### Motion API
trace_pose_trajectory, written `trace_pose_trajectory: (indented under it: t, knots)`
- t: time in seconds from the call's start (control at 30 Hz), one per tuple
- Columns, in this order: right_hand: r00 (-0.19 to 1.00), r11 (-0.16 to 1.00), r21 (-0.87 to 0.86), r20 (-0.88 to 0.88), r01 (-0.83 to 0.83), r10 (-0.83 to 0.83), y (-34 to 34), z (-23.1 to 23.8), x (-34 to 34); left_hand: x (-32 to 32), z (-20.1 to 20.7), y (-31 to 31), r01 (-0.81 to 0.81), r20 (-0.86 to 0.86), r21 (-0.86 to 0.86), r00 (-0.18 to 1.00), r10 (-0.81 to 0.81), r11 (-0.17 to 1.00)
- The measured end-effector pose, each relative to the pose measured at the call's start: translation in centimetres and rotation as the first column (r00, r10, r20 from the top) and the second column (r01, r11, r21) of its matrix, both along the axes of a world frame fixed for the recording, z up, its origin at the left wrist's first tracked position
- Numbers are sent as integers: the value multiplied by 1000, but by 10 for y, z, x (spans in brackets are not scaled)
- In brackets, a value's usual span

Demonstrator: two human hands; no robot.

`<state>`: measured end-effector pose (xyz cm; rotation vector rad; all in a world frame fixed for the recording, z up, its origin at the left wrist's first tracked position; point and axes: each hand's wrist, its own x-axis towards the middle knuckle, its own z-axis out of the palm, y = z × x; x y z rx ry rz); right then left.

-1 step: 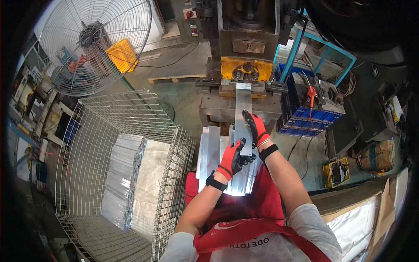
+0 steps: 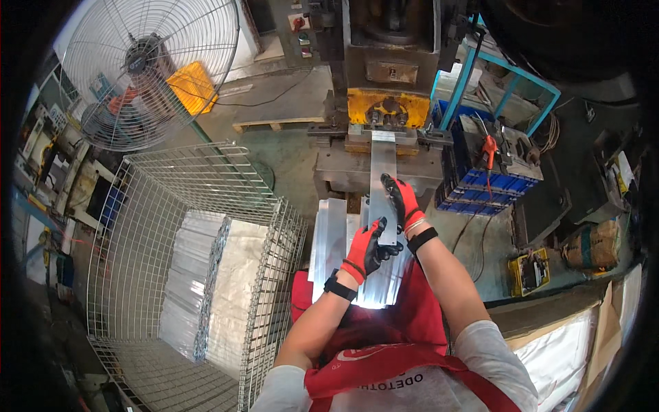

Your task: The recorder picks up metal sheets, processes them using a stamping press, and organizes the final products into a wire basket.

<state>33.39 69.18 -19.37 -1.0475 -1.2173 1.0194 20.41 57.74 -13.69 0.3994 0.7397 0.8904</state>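
A long flat metal strip (image 2: pixel 383 163) runs away from me, its far end on the die under the head of a press (image 2: pixel 392 72). My right hand (image 2: pixel 405 202), in a red and black glove, is closed on the strip's right edge, partway along it. At the near end my left hand (image 2: pixel 367 250), gloved the same way, grips the strip's left side, thumb on top and fingers curled beneath. Below the hands lies a stack of similar metal strips (image 2: pixel 384 288), with another pile of strips (image 2: pixel 329 237) to its left, close to my lap.
A wire mesh cage (image 2: pixel 274 275) at the left holds stacked metal strips (image 2: pixel 189 275). Behind it stands a large fan (image 2: pixel 144 58). Right of the press are blue crates (image 2: pixel 480 196) with tools on top, and a small yellow bin (image 2: pixel 530 271) on the floor.
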Motion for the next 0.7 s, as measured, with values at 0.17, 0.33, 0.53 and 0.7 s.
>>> trace_pose_trajectory:
  t: [0.17,0.33,0.53,0.7]
  knots:
    - [981,957,-273,-188,-100,49,-4,17,-2,-5,-10,5,60,72,50,995,-63,997]
    - [985,967,-242,-168,-77,36,-1,11,-1,-4,-21,7,42,56,63,997,-45,997]
    - [947,974,-170,307,151,-93,-18,36,-12,-20,-42,-5,104,414,35,904,-109,994]
    - [895,978,-168,-444,-120,34,-63,16,16,-35,-30,-50,200,29,199,977,-209,959]
